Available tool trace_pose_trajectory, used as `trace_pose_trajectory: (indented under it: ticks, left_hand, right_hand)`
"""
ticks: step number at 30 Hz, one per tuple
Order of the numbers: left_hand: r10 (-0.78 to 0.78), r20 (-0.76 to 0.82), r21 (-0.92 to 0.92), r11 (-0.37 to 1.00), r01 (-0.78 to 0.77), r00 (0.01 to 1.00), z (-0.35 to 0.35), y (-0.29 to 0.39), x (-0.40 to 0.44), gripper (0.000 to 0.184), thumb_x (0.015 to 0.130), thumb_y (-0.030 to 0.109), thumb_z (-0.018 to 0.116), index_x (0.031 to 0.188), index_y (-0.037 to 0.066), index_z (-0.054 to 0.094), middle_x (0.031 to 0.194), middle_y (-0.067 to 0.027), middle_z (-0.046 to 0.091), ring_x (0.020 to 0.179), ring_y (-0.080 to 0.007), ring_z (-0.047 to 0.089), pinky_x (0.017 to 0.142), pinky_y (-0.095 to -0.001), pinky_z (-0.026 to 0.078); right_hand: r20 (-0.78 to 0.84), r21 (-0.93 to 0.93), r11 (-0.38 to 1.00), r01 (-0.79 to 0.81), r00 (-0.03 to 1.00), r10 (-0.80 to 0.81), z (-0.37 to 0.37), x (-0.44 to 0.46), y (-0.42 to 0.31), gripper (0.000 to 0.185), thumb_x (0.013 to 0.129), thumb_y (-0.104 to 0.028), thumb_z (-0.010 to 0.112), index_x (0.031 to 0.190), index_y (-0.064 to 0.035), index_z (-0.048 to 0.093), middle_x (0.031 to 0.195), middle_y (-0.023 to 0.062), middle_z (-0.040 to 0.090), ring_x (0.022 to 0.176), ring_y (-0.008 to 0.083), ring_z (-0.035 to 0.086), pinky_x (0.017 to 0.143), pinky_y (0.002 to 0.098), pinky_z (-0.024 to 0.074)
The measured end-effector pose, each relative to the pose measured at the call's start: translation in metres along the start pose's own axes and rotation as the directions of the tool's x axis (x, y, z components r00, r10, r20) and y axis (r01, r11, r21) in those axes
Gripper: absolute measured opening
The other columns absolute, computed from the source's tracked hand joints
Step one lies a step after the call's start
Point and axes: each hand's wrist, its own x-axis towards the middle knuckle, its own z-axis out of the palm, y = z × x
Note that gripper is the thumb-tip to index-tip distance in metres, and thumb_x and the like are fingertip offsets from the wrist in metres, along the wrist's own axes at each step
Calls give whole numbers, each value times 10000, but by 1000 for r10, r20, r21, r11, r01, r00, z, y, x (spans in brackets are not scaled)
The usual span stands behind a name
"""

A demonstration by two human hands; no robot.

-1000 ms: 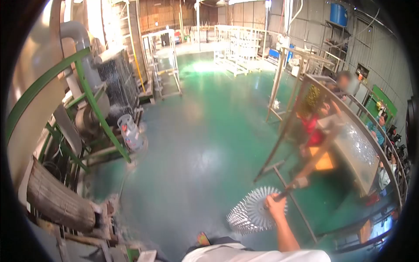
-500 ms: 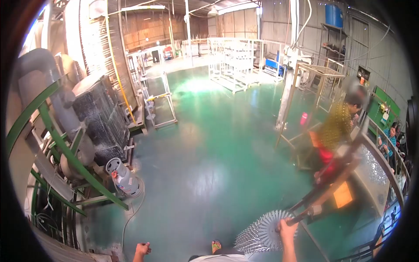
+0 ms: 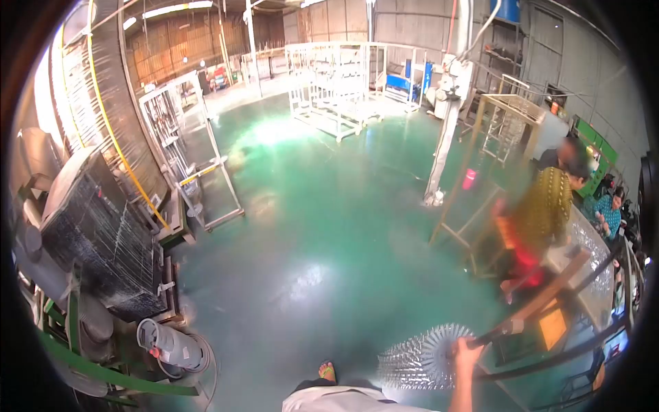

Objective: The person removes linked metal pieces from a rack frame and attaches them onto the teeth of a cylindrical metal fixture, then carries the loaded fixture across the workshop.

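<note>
My right hand point(image 3: 468, 356) is closed around a dark bar point(image 3: 495, 332), near its lower end. Right beside the hand is a bundle of shiny metal pieces point(image 3: 415, 357), spread in a radial, fan-like pattern around a centre; how it joins the bar is hidden by my fingers. From my hand the bar slants up to the right, and a brown length point(image 3: 546, 295) lies along the same line. My left hand is out of the frame.
On the left stand a grey gas cylinder point(image 3: 171, 345), a green curved rail point(image 3: 113, 376) and a dark box-like unit point(image 3: 103, 237). White frame racks point(image 3: 326, 89) are farther ahead. To the right, a person in a yellow top point(image 3: 542, 206) is beside a worktable point(image 3: 598, 275).
The view has turned, and the cylinder and racks sit farther left. My left hand has gone out of the frame. My right hand still grips the bar beside the metal bundle.
</note>
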Motion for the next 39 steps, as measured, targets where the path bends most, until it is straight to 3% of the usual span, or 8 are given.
trace_pose_trajectory:
  ticks: [4, 8, 13, 14, 20, 27, 33, 39]
  left_hand:
    - [371, -374, 243, 924, -297, 850, -166, 222, 52, 447, 880, 433, 621, 704, 29, 695, 639, -92, 677, 591, -231, 651, 618, -391, 528]
    - [517, -494, -246, 688, -683, 699, -243, 462, 11, 401, 929, 352, 635, 808, -31, 638, 616, -112, 648, 587, -189, 636, 529, -336, 502]
    - [537, -444, -274, 681, -679, 717, -284, 581, 98, 399, 946, 348, 621, 941, -51, 619, 622, -162, 640, 484, -234, 622, 408, -359, 494]
    - [492, -445, -388, 647, -656, 748, -276, 580, 126, 372, 963, 270, 598, 733, -17, 544, 546, -135, 587, 411, -214, 566, 370, -368, 468]
    - [179, 145, -150, 976, -158, 973, -217, 654, 104, 345, 985, 323, 516, 889, 19, 646, 719, -146, 686, 485, -251, 632, 431, -380, 529]
    - [92, 195, -130, 989, -67, 976, -271, 861, 139, 356, 980, 325, 535, 835, 16, 635, 662, -126, 669, 449, -224, 609, 407, -353, 498]
    - [223, 69, 4, 975, -224, 972, -439, 1126, 223, 372, 975, 326, 551, 789, 13, 625, 614, -109, 654, 418, -200, 589, 386, -330, 471]
    - [738, -159, 172, 675, -718, 656, -536, 1514, 228, 377, 963, 354, 597, 971, -22, 629, 710, -86, 661, 494, -126, 577, 407, -256, 429]
  right_hand:
    - [1, 27, 1000, 2, 1000, -2, 109, 86, 26, 275, 813, 40, 549, 606, -60, 398, 526, 55, 474, 430, 131, 450, 405, 271, 361]
    - [-57, -18, 1000, 0, 998, -1, 194, 153, 26, 278, 822, 34, 558, 631, -83, 393, 558, 42, 491, 446, 126, 462, 416, 260, 368]
    - [-17, -130, 991, -26, 1000, 24, 309, 245, 16, 53, 823, 4, 586, 792, 5, 543, 637, 67, 564, 510, 135, 513, 467, 268, 427]
    - [-124, -68, 997, 22, 992, -31, 339, 266, 19, 254, 789, 15, 566, 576, -55, 445, 522, 52, 513, 436, 120, 473, 417, 276, 375]
    - [-101, -188, 982, 14, 994, -33, 488, 376, -8, 282, 785, 7, 560, 537, -43, 434, 523, 65, 522, 438, 124, 477, 414, 273, 366]
    - [-107, -94, 996, 10, 994, -20, 643, 533, 14, 306, 787, 29, 552, 544, -59, 389, 526, 68, 497, 445, 139, 466, 415, 286, 353]
    - [-172, -95, 995, 26, 984, -42, 768, 671, 33, 298, 804, 29, 574, 558, -58, 431, 528, 29, 494, 426, 99, 439, 389, 263, 322]
    - [-115, -175, 983, 58, 990, -79, 889, 809, 44, 350, 787, -42, 619, 501, -72, 419, 479, -12, 466, 409, 71, 418, 379, 272, 308]
